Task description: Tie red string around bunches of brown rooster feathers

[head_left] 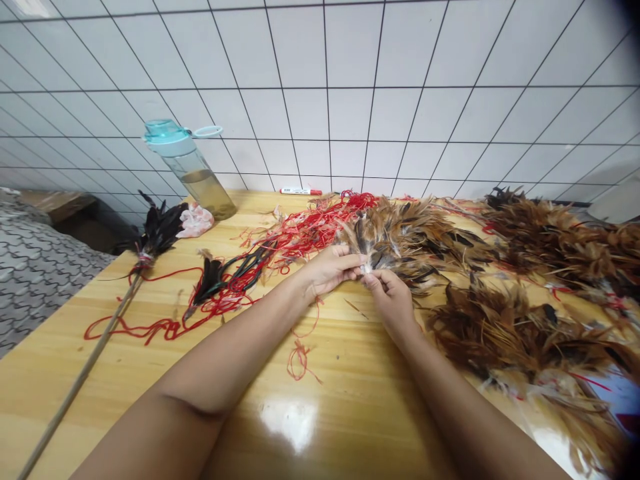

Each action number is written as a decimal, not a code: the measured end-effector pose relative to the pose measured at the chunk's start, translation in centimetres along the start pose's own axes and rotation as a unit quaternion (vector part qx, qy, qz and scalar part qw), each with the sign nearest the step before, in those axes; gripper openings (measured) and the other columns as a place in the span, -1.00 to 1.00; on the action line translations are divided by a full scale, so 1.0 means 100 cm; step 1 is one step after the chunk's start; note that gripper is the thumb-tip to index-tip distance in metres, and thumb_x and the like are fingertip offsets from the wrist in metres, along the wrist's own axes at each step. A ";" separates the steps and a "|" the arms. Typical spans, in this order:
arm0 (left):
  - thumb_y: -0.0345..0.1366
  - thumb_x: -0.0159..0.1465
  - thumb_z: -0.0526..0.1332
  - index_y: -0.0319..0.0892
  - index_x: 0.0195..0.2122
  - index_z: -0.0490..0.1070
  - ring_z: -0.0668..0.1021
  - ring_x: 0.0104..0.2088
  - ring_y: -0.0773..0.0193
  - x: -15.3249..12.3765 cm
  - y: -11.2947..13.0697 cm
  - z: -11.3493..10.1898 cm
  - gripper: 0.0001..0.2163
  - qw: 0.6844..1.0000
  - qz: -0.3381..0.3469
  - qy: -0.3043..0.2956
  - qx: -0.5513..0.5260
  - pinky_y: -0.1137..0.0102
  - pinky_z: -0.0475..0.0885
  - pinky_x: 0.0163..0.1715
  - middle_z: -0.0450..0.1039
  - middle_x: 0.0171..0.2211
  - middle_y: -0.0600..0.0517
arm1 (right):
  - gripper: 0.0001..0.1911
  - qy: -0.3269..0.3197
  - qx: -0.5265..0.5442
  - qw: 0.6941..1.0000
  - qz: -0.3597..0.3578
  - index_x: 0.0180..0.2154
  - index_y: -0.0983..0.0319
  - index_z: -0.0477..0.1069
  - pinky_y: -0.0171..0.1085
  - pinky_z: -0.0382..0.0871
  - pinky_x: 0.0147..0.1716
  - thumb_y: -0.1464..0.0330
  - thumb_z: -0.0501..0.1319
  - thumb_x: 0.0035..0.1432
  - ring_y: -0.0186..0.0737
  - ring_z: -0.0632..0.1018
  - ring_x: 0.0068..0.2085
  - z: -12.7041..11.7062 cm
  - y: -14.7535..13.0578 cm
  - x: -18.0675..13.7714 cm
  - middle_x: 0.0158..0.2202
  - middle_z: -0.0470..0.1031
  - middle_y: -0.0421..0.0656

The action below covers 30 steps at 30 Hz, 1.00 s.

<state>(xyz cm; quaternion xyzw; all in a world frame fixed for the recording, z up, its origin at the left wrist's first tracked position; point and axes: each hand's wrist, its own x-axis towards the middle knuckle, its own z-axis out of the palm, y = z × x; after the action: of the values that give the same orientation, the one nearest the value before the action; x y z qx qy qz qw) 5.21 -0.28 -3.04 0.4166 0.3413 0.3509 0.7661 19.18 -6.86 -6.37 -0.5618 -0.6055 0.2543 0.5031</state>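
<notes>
Pinching, the left hand (327, 270) and right hand (393, 300) hold the brown feather bundle (400, 240) by its quill ends; bunching them even and tight looks wise.

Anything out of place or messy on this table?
Red string sprawls in a tangle across the table. The stick has its dark feathered head past the table's left edge. Left hand and right hand pinch the feather bundle; nothing looks spilled or broken.
</notes>
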 end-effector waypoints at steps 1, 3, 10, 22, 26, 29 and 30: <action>-0.35 -0.01 0.42 -0.34 -0.48 0.35 0.41 -0.62 0.55 0.000 -0.001 0.000 -0.75 1.000 -0.005 -0.003 -0.001 0.62 0.32 -0.59 0.40 -0.59 0.08 | -0.77 -0.002 0.003 1.000 0.001 -0.44 0.20 0.47 -0.29 0.30 -0.34 0.24 0.14 0.13 -0.24 0.46 -0.40 0.000 0.000 0.000 -0.46 0.50 -0.17; -0.36 0.01 0.41 -0.34 -0.47 0.35 0.41 -0.62 0.55 0.000 -0.002 0.001 -0.76 1.000 -0.009 0.000 -0.003 0.62 0.33 -0.58 0.41 -0.58 0.07 | -0.79 -0.003 0.004 1.000 -0.002 -0.45 0.19 0.47 -0.29 0.31 -0.33 0.25 0.15 0.12 -0.24 0.46 -0.40 0.000 0.000 0.000 -0.45 0.51 -0.17; -0.35 0.01 0.42 -0.34 -0.47 0.37 0.42 -0.61 0.53 0.000 -0.004 0.001 -0.77 1.000 -0.017 -0.010 0.004 0.59 0.34 -0.57 0.43 -0.58 0.06 | -0.76 -0.003 -0.006 1.000 -0.016 -0.45 0.19 0.47 -0.26 0.33 -0.28 0.27 0.10 0.17 -0.21 0.49 -0.36 0.001 0.004 0.000 -0.43 0.54 -0.15; -0.31 -0.01 0.39 -0.35 -0.47 0.40 0.41 -0.58 0.48 -0.004 0.003 -0.003 -0.77 0.990 0.043 0.008 0.132 0.52 0.30 -0.51 0.42 -0.57 0.04 | -0.70 -0.023 0.050 0.997 0.058 -0.38 0.23 0.45 -0.29 0.32 -0.35 0.14 0.13 0.13 -0.25 0.44 -0.42 0.000 0.004 0.002 -0.46 0.49 -0.17; -0.25 0.04 0.35 -0.31 -0.51 0.38 0.40 -0.57 0.44 -0.007 0.002 -0.002 -0.78 0.967 0.063 0.020 0.247 0.51 0.24 -0.53 0.37 -0.61 0.08 | -0.75 -0.043 0.032 0.997 0.053 -0.38 0.23 0.46 -0.29 0.31 -0.36 0.18 0.16 0.09 -0.25 0.43 -0.41 0.002 0.013 0.004 -0.44 0.48 -0.16; -0.21 0.06 0.32 -0.28 -0.52 0.38 0.36 -0.56 0.44 -0.006 -0.001 -0.003 -0.77 0.944 0.079 0.006 0.320 0.51 0.19 -0.55 0.35 -0.61 0.10 | -0.78 -0.037 -0.005 0.999 0.026 -0.49 0.21 0.40 -0.30 0.28 -0.38 0.22 0.15 0.08 -0.25 0.41 -0.41 0.002 0.017 0.006 -0.50 0.42 -0.19; -0.21 0.06 0.32 -0.28 -0.50 0.40 0.36 -0.56 0.44 -0.005 -0.002 -0.004 -0.78 0.939 0.083 0.000 0.334 0.52 0.18 -0.54 0.35 -0.61 0.11 | -0.78 -0.032 -0.016 0.999 0.018 -0.52 0.21 0.38 -0.30 0.27 -0.38 0.23 0.16 0.07 -0.26 0.40 -0.42 0.001 0.018 0.006 -0.51 0.40 -0.20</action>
<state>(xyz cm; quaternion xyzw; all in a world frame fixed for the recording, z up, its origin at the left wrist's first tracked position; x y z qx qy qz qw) 4.69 -0.65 -3.25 0.6752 0.4030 0.2792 0.5511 19.88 -5.83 -7.76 -0.5722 -0.6152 0.2715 0.4694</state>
